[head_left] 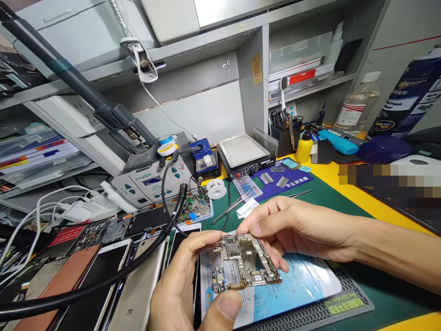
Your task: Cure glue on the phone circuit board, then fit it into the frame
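A phone circuit board (241, 278), with metal shields and small chips, is held up above a blue and white work pad (292, 289). My left hand (193, 280) grips its left side, thumb at the lower edge and index finger at the top left corner. At the board's upper right edge, my right hand (275, 225) has its thumb and index finger closed on it, other fingers curled behind. Tweezers (232, 208) and a small white cloth or paper (247, 208) lie just beyond the board.
Several phones (138, 280) lie at the left, crossed by a thick black cable (138, 271). Behind stand a rework station (155, 181), a heating plate (244, 149), a solder spool (217, 189) and a tray of parts (196, 204). Bottles (304, 147) stand at the back right.
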{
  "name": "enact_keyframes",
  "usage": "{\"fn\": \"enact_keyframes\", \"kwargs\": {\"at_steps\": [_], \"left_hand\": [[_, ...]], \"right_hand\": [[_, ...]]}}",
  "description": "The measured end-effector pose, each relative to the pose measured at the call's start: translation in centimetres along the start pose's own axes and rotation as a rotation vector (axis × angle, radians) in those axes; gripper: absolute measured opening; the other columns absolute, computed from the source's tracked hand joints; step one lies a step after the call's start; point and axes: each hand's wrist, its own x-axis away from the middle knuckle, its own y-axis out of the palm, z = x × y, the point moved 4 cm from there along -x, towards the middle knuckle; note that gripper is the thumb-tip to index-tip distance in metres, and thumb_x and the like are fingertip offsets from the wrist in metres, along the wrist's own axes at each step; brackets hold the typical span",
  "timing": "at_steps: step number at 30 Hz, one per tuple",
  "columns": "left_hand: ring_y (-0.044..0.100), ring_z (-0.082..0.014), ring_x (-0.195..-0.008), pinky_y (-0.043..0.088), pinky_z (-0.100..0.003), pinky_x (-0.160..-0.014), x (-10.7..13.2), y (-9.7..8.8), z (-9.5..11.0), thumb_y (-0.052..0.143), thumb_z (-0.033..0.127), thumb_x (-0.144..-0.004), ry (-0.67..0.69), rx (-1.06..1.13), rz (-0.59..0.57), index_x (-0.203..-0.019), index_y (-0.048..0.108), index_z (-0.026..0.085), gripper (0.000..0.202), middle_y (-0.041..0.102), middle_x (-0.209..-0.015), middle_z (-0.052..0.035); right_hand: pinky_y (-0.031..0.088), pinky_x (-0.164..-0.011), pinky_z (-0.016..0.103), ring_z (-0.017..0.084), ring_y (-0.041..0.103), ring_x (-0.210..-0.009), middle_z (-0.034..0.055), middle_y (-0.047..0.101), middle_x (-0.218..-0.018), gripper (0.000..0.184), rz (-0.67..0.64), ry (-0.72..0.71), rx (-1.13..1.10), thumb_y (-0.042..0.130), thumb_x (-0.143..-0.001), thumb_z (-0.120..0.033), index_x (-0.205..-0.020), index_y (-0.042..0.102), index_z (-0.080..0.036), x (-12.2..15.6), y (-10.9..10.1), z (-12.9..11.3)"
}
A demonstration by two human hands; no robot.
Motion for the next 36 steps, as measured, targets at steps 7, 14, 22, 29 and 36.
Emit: {"fn": "enact_keyframes", "kwargs": {"at_steps": [7,14,22,29,36], "left_hand": [[0.068,-0.0262,-0.099,0.055,-0.035,-0.083,0.1,0.0,0.2,0.06,0.058,-0.088,0.069,-0.09,0.069,-0.114,0.06,0.022,0.044,0.065,-0.109,-0.0092],[0.062,-0.0242,-0.091,0.05,-0.036,-0.077,-0.5,0.2,1.1,0.063,0.056,-0.088,0.245,-0.112,0.073,-0.104,0.062,0.022,0.038,0.063,-0.092,-0.0075],[0.063,-0.0237,-0.089,0.051,-0.037,-0.08,-0.1,-0.3,0.6,0.059,0.058,-0.089,0.224,-0.124,0.031,-0.103,0.064,0.023,0.037,0.065,-0.092,-0.0054],[0.065,-0.0255,-0.09,0.05,-0.04,-0.085,0.0,-0.7,0.4,0.055,0.063,-0.09,0.248,-0.135,0.048,-0.103,0.066,0.023,0.043,0.067,-0.093,-0.0059],[0.064,-0.0262,-0.101,0.048,-0.044,-0.097,0.6,-0.4,0.1,0.045,0.052,-0.099,0.434,-0.274,0.04,-0.114,0.063,0.021,0.039,0.066,-0.101,-0.008]], "right_hand": [[0.052,-0.047,0.018,0.009,0.059,-0.047,0.003,0.065,-0.057,0.019,0.013,-0.016,0.017,0.065,-0.078,-0.014,-0.094,0.075,-0.008,0.0,0.0,0.2],[0.05,-0.051,0.019,0.01,0.062,-0.054,0.007,0.071,-0.072,0.021,0.069,0.006,0.094,0.067,-0.075,-0.017,-0.091,0.077,-0.008,0.1,-0.2,0.2],[0.048,-0.052,0.02,0.01,0.06,-0.055,0.0081,0.072,-0.077,0.025,0.058,0.016,0.149,0.066,-0.072,-0.02,-0.092,0.077,-0.009,0.4,0.0,0.3],[0.048,-0.051,0.02,0.01,0.059,-0.054,0.0067,0.07,-0.075,0.024,0.063,0.013,0.174,0.068,-0.072,-0.021,-0.091,0.077,-0.009,0.4,0.2,0.2],[0.048,-0.048,0.02,0.009,0.057,-0.047,0.0008,0.063,-0.059,0.023,0.03,0.003,0.147,0.072,-0.07,-0.021,-0.088,0.075,-0.01,0.4,0.5,0.1]]}}
